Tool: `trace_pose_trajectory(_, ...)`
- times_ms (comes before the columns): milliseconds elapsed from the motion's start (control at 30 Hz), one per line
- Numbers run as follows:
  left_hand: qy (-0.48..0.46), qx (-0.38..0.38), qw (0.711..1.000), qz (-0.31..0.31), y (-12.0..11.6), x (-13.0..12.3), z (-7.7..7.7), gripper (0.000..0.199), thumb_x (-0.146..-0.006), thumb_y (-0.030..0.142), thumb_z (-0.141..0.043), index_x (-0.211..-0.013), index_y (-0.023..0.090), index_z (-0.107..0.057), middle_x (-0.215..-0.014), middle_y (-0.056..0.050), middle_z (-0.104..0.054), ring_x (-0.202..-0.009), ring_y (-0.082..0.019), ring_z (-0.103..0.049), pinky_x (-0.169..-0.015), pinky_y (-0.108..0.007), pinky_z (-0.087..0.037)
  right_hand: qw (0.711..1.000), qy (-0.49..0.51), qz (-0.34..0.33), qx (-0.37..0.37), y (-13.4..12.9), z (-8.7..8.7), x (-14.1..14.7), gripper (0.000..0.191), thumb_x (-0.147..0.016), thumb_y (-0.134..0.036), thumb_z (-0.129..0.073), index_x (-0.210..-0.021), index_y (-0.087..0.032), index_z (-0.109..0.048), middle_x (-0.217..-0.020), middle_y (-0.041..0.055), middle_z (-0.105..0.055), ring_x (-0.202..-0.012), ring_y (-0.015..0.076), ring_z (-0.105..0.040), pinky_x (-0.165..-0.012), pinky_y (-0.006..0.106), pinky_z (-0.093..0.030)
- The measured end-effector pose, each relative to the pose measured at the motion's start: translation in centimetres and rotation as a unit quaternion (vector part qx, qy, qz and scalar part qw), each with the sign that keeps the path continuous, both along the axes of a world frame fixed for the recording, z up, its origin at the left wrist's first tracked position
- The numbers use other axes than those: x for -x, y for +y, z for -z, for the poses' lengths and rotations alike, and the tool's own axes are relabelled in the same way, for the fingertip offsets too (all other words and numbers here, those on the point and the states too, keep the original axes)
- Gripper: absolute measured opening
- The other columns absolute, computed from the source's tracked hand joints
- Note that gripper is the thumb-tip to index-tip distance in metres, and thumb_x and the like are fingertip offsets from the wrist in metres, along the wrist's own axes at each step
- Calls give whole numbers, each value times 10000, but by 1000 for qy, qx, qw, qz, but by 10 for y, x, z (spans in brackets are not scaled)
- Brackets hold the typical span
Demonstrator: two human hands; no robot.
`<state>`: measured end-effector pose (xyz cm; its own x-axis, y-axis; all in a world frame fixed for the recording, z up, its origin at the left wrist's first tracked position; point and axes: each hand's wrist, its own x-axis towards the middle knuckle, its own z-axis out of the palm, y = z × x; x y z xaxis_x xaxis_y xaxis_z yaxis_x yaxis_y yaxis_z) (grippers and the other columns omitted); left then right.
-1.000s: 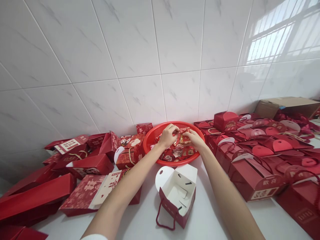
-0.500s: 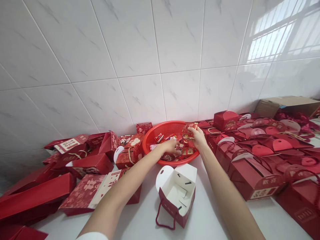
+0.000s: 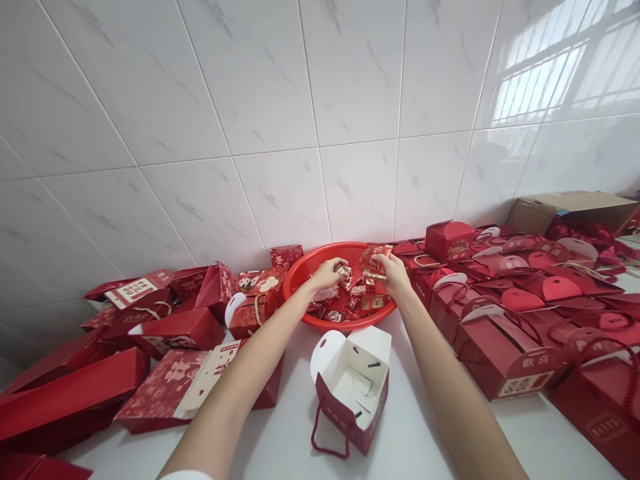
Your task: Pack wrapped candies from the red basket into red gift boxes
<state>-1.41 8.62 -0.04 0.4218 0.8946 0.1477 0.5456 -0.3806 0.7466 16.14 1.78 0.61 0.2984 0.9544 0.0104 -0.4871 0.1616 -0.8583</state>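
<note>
A red plastic basket (image 3: 296, 270) stands against the wall with small wrapped sweets (image 3: 356, 300) in it. Over its left half is my left hand (image 3: 326, 275), fingers closed on a small wrapped sweet (image 3: 344, 271). My right hand (image 3: 396, 272), at the basket's right rim, grips red and gold packets (image 3: 376, 253) between thumb and fingers. In front of the basket an open gift box (image 3: 353, 387) shows its white inside, with nothing in it. Its dark red cord handle (image 3: 316, 433) hangs down on the near left side.
Folded red gift boxes (image 3: 510, 347) crowd the right of the white table (image 3: 415, 427). More red boxes and bags (image 3: 185, 327) lie in a heap on the left. A cardboard carton (image 3: 575, 207) sits at the far right, before the tiled wall (image 3: 280, 187).
My left hand has risen from among the sweets and moved slightly left, now with a small wrapped sweet in its fingers. My right hand stays at the rim with its packets.
</note>
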Motion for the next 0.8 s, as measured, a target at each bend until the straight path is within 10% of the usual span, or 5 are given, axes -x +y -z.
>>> trace_pose_trajectory(200,-158,67,985,-15,3,1,0,432,-624,56,-732,-1043,133,-664,-829,-22,-695,-698,-154,-649,-650,-280,-539,1000,-10,-15,-10,5,5,-2,188,-501,-239,-748,-660,-192,-660,-633,-24,-680,-646,174,-645,-612,282,-528)
trace_pose_trajectory(800,-339,140,930,34,-27,-1,-23,505,-484,339,-943,-836,134,-645,-713,22,-666,-626,-111,-611,-612,-236,-488,990,-55,-116,-55,-8,-7,0,280,-481,-264,-836,-726,-184,-725,-737,29,-755,-683,209,-692,-683,325,-564)
